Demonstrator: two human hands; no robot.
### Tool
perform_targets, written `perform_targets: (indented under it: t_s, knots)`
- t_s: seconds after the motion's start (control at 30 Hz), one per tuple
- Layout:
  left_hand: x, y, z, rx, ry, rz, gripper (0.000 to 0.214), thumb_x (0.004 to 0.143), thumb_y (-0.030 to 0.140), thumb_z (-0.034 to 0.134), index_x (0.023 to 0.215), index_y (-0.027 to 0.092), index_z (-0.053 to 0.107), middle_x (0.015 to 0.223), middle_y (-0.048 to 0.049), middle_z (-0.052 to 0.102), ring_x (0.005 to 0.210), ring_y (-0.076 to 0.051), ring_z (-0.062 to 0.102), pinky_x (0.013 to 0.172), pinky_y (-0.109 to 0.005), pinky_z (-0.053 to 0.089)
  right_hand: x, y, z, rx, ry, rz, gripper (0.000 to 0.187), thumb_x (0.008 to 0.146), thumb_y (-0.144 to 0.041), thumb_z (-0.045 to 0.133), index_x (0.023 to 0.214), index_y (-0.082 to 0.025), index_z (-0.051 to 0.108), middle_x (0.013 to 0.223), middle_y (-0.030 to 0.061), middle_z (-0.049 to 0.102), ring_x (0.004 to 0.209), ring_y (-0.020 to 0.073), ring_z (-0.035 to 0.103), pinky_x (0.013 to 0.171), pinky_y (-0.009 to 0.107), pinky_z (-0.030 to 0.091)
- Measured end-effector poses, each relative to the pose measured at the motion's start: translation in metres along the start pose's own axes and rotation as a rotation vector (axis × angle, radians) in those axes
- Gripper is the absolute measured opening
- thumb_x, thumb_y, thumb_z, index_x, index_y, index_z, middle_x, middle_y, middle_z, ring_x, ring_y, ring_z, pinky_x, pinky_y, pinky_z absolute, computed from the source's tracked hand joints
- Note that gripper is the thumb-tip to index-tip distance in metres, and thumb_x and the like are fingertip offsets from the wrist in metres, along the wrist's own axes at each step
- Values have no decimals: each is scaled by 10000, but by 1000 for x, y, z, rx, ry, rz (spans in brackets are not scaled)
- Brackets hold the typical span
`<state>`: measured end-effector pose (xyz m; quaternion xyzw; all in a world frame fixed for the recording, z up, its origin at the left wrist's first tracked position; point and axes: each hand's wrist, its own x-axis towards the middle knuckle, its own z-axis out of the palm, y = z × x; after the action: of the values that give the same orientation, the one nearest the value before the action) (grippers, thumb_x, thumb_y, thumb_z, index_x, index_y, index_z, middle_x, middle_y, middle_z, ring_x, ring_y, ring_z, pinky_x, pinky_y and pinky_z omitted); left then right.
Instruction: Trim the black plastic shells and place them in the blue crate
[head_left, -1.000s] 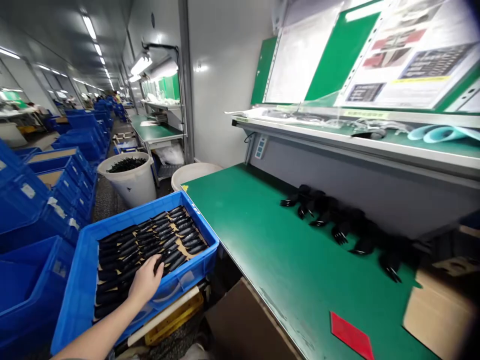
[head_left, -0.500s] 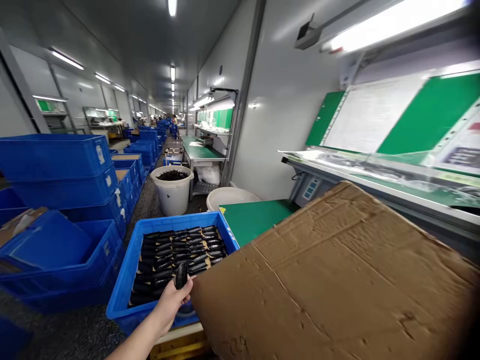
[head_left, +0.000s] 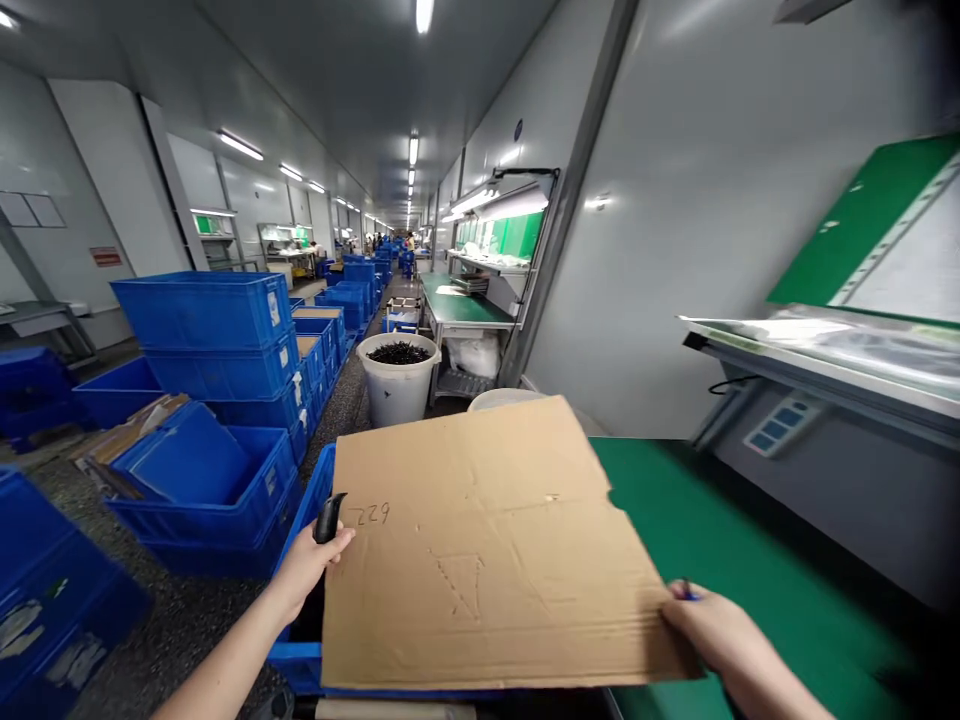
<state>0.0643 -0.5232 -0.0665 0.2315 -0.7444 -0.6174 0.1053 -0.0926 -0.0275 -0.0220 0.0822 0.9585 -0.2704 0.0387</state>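
Note:
A brown cardboard sheet (head_left: pixel 487 540), marked "622" and with a triangle, lies over the blue crate (head_left: pixel 304 655) and hides most of its inside. My right hand (head_left: pixel 712 625) is closed on the sheet's right edge, and a bit of something blue shows at its fingers. At the left edge, my left hand (head_left: pixel 311 560) is closed around a glossy black curved piece (head_left: pixel 328 518), its fingertips against the cardboard. I cannot tell whether those fingers also grip the sheet.
To the right is a green tabletop (head_left: pixel 660 520) below a lit bench (head_left: pixel 825 350). Stacked blue crates (head_left: pixel 210 320) stand at the left, near an open crate holding cardboard (head_left: pixel 142 440). A white bucket (head_left: pixel 397 385) of black bits and a green-topped table (head_left: pixel 465 305) are ahead.
The cardboard sheet has swung left and come down flatter over the crate, covering the rows of black pieces. My right hand has come into view. The camera view has turned left.

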Motion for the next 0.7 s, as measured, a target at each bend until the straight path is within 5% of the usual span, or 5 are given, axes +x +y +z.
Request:
perform_targets:
  t_s: [0.13, 0.23, 0.4, 0.53, 0.7]
  knots:
    - [19, -29, -5, 288, 93, 13, 261, 714, 402, 643, 881, 203, 616, 885, -71, 714, 902, -271, 662, 771, -336, 480, 30, -25, 88, -17, -153, 38, 119, 690, -134, 430, 612, -188, 502, 616, 64, 637, 560, 168, 602, 474, 245, 377]
    - [26, -50, 3, 493, 98, -7, 268, 706, 286, 636, 965, 215, 632, 1041, -82, 712, 1057, -283, 626, 890, -358, 456, 46, -35, 120, -93, -243, 50, 140, 700, -178, 447, 684, -162, 585, 665, 98, 668, 595, 202, 639, 489, 254, 393]
    - [53, -69, 35, 742, 73, -59, 474, 692, 209, 641, 1160, 175, 575, 1463, -126, 431, 1367, -273, 356, 1122, -390, 249, 56, -51, 128, -294, -335, -34, 252, 709, -164, 425, 864, -190, 622, 785, 131, 696, 737, 280, 685, 593, 321, 448]
    - [83, -68, 63, 832, -56, -67, 447, 677, 257, 681, 1112, 199, 598, 1515, -110, 350, 1357, -298, 369, 1125, -437, 246, 44, -65, 132, -448, -331, -166, 268, 749, -175, 410, 969, -193, 563, 939, 153, 656, 810, 348, 671, 663, 411, 443]
    - [113, -60, 93, 876, -212, 9, 419, 598, 270, 770, 987, 239, 618, 1563, -74, 238, 1304, -325, 436, 1143, -535, 159, 34, -62, 144, -548, -345, -318, 280, 876, -235, 305, 1084, -203, 491, 995, 109, 590, 733, 255, 676, 611, 341, 439]
